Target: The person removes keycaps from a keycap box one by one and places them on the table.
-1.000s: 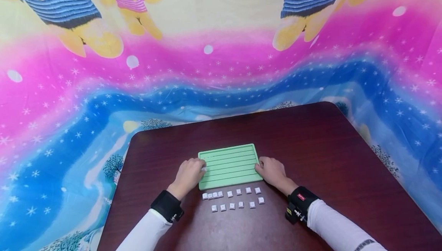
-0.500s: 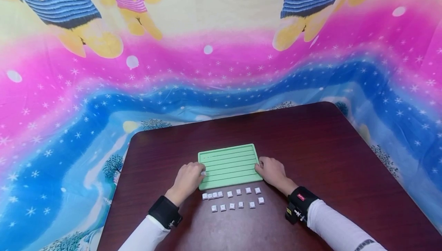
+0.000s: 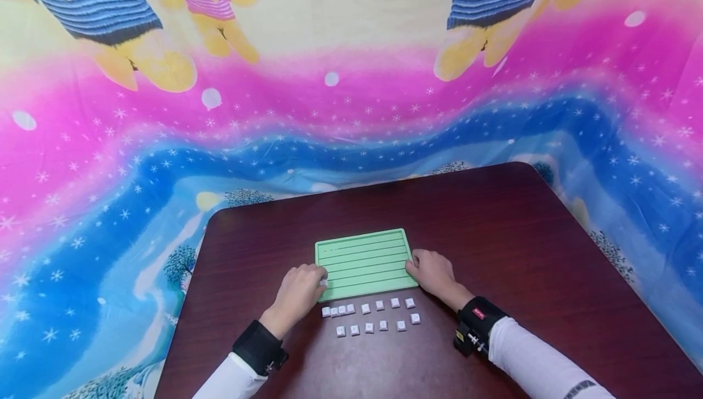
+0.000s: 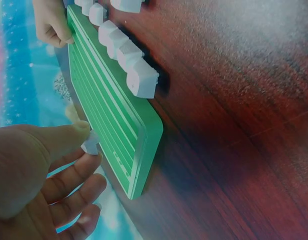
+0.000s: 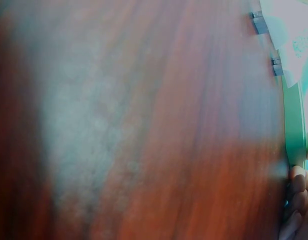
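Note:
A light green grooved tray lies on the table, its grooves running from side to side. My left hand is at the tray's left edge, near the front corner. Between its thumb and index finger it pinches a white keycap; the other fingers are spread below. My right hand grips the tray's right edge, with the thumb on the rim and the fingers curled at the outside. In the right wrist view, only part of the tray's green side and some curled fingers show.
In front of the tray, several white keycaps stand in two rows on the dark red-brown table. At the left of the nearer-to-tray row, several keycaps sit close together. A patterned cloth hangs behind the table.
My left hand has slid toward me along the tray's left side, carrying the keycap from about mid-edge to near the front corner. The right hand and tray have stayed put.

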Tool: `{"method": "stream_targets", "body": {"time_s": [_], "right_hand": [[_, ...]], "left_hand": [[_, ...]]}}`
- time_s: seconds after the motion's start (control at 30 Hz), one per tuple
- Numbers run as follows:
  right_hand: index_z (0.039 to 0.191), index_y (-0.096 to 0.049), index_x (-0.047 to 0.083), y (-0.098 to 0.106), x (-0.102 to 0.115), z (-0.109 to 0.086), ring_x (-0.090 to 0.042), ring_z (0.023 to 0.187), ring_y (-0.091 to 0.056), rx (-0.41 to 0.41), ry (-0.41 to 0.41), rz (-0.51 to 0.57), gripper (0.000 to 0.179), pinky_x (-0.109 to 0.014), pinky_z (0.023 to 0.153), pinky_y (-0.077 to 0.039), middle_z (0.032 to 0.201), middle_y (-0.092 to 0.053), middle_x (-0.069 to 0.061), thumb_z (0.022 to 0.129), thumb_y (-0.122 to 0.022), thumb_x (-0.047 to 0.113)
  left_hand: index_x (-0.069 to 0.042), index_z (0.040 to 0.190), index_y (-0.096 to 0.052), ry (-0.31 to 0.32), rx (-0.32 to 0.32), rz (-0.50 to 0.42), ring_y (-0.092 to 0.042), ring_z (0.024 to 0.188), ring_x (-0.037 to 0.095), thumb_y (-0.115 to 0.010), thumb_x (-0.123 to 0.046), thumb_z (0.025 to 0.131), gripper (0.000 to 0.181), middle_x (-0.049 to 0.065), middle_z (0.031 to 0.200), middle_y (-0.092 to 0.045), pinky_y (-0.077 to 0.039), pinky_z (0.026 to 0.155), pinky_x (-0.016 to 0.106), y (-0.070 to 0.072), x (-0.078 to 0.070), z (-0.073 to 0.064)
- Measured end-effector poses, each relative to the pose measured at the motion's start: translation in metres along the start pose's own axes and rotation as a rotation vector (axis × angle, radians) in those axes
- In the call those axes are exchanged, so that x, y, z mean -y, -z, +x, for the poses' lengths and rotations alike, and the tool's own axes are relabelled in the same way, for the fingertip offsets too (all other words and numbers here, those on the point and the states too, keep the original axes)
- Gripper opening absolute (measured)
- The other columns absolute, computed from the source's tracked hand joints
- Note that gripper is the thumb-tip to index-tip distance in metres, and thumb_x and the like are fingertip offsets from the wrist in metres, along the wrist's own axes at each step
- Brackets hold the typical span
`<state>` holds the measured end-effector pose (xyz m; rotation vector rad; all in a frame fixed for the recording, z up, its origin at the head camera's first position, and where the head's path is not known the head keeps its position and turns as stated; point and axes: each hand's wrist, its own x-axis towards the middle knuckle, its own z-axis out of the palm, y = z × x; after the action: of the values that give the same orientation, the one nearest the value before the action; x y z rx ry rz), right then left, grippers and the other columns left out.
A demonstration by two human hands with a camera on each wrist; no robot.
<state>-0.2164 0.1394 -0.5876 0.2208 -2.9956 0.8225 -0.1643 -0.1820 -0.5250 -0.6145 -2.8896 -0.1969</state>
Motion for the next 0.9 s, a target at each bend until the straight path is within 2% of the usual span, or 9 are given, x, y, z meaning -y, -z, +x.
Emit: {"method": "stream_targets", "body": {"time_s": [0.23,0.67,0.9], "right_hand": [[0.061,-0.037,0.018,0.000,0.000,0.000,-0.013,0.049,-0.030,0.002,-0.002,0.002,0.037,-0.028,0.047,-0.019,0.054,-0.032,0.006,0.088,-0.062,0.023],[0.062,-0.037,0.019,-0.001,-0.002,0.001,-0.012,0.049,-0.029,0.006,0.005,-0.002,0.036,-0.028,0.047,-0.018,0.055,-0.032,0.006,0.089,-0.060,0.023],[0.062,-0.037,0.019,-0.002,-0.003,0.001,-0.012,0.048,-0.029,0.003,0.004,-0.006,0.037,-0.028,0.047,-0.018,0.054,-0.032,0.006,0.089,-0.061,0.024]], "left_hand": [[-0.016,0.089,-0.074,-0.020,-0.002,0.003,-0.063,0.073,0.015,-0.087,-0.020,0.077,0.018,-0.004,0.081,-0.071,-0.046,0.064,0.029,0.003,-0.003,-0.008],[-0.019,0.085,-0.071,-0.034,0.014,-0.011,-0.063,0.069,0.012,-0.085,-0.021,0.078,0.016,-0.007,0.076,-0.067,-0.038,0.060,0.024,0.006,-0.009,-0.026],[-0.019,0.081,-0.069,-0.050,0.060,-0.009,-0.062,0.069,0.012,-0.086,-0.021,0.077,0.018,-0.007,0.074,-0.065,-0.037,0.060,0.025,0.009,-0.012,-0.032]]}}
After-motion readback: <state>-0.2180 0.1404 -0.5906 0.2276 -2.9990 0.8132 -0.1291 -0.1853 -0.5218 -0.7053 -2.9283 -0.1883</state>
